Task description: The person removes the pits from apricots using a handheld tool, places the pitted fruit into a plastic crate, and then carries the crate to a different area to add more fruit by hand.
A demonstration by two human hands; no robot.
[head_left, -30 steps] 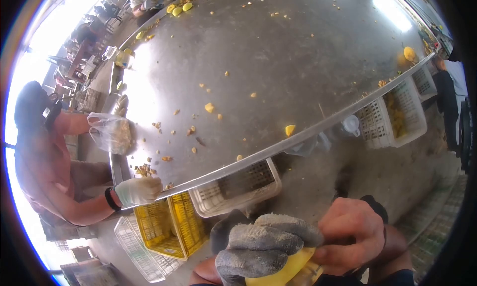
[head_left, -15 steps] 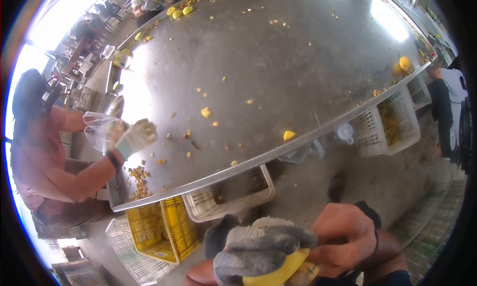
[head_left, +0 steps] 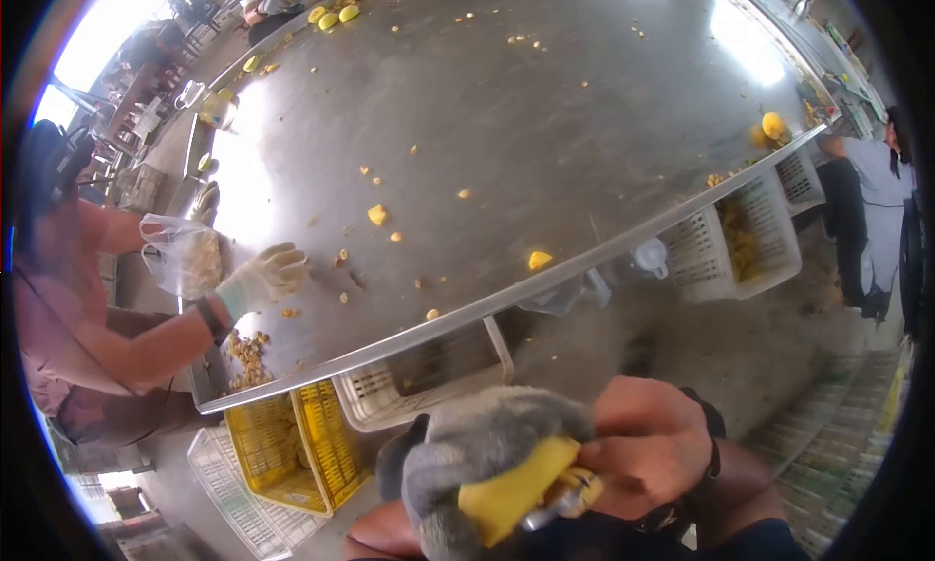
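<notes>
At the bottom of the head view, my left hand wears a thick grey glove and is closed around a yellow piece of fruit. A long, smooth yellow side of the fruit faces up, tilted toward the right. My right hand is bare, its fingers curled in close beside the fruit. It grips a small tool with a yellowish body and a shiny metal end, right at the fruit's edge. The fingers partly hide this tool. Both hands are over my lap, in front of the metal table.
Fruit bits and a small heap of pieces lie on the table. Below its edge stand a yellow crate and white crates. At left, a person's gloved hand reaches over the table beside a plastic bag. Another person stands far right.
The fruit has turned in my left hand, showing more of its yellow side, and the tool's metal end has come into view. The whole scene has shifted slightly left.
</notes>
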